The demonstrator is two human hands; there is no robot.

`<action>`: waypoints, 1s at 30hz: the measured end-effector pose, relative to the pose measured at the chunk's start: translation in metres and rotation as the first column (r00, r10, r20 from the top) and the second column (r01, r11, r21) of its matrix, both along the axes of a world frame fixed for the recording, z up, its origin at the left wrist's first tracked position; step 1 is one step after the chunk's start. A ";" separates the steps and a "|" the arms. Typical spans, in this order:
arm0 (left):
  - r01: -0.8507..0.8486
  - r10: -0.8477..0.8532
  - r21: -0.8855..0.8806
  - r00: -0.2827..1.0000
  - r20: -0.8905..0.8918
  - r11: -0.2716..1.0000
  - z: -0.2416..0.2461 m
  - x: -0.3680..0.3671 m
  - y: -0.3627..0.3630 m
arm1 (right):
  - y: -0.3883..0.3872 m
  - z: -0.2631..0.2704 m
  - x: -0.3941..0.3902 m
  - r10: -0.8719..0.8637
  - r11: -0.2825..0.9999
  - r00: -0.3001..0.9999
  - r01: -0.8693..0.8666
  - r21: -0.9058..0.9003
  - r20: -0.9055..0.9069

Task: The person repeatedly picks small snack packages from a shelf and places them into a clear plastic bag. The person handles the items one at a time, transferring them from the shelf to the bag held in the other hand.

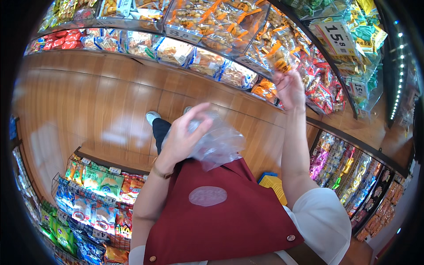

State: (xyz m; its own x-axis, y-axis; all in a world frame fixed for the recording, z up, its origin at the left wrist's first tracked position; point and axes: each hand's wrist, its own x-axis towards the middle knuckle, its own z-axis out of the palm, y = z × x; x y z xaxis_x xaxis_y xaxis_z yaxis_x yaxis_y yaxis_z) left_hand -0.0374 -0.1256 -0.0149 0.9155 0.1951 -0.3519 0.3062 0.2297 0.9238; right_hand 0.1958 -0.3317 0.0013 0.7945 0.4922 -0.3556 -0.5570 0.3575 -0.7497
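Note:
My right hand (pixel 290 87) is raised at the bulk-snack shelf, pinching a small clear packet (pixel 277 59) with orange ends and brownish pieces inside. Behind it lies a bin of similar orange-ended packets (pixel 228 16). In front of my apron, my left hand (pixel 185 134) holds a crumpled clear plastic bag (pixel 218 142), its thumb and forefinger spread over the film. I cannot make out anything inside the bag. Part of it is hidden behind the hand.
Red-edged packets (pixel 321 82) fill a bin right of my right hand. A lower shelf holds bagged snacks (pixel 174 51). A wire rack of snack bags (pixel 102 185) stands at left, hanging packets (pixel 341 172) at right. A yellow basket (pixel 273 187) is beside my apron (pixel 215 225).

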 end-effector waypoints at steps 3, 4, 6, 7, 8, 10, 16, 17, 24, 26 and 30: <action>-0.084 0.080 -0.263 0.996 -0.026 0.961 0.000 0.033 -0.014 | 0.027 -0.009 -0.051 0.123 0.985 0.987 -0.109 -0.131 0.106; -0.094 0.088 -0.321 0.996 -0.033 0.942 -0.001 0.042 -0.015 | 0.033 -0.011 -0.066 0.252 0.926 0.917 -0.137 -0.351 0.309; -0.217 0.177 -0.366 0.974 -0.139 0.905 -0.005 0.055 -0.013 | 0.042 -0.007 -0.082 0.595 0.739 0.576 -0.121 -0.662 0.560; -0.277 0.219 -0.387 0.958 -0.187 0.880 -0.006 0.060 -0.014 | 0.047 0.004 -0.082 0.745 0.642 0.311 -0.093 -0.761 0.590; -0.304 0.263 -0.410 0.952 -0.154 0.860 -0.011 0.059 -0.010 | 0.049 0.017 -0.077 0.764 0.633 0.287 -0.162 -0.757 0.577; -0.380 0.365 -0.426 0.923 -0.120 0.821 -0.008 0.054 -0.007 | 0.036 0.015 -0.042 0.621 0.728 0.479 -0.061 -0.683 0.620; -0.304 0.306 -0.374 0.950 -0.057 0.876 -0.012 0.046 -0.013 | -0.003 -0.045 0.090 0.724 0.119 0.390 0.743 -0.659 0.570; -0.295 0.295 -0.454 0.953 -0.071 0.841 -0.011 0.046 -0.015 | -0.007 -0.054 0.096 0.773 0.048 0.360 0.789 -0.613 0.523; -0.262 0.233 -0.570 0.964 -0.125 0.779 -0.012 0.034 -0.007 | -0.010 0.001 0.065 0.379 0.592 0.656 0.371 -0.716 0.653; -0.278 0.281 -0.574 0.956 -0.086 0.770 -0.011 0.035 -0.006 | 0.006 0.020 0.023 0.190 0.829 0.867 0.109 -0.548 0.460; -0.270 0.286 -0.634 0.955 -0.081 0.724 0.004 0.037 -0.004 | 0.021 0.008 -0.037 0.361 0.825 0.911 -0.213 -0.524 0.199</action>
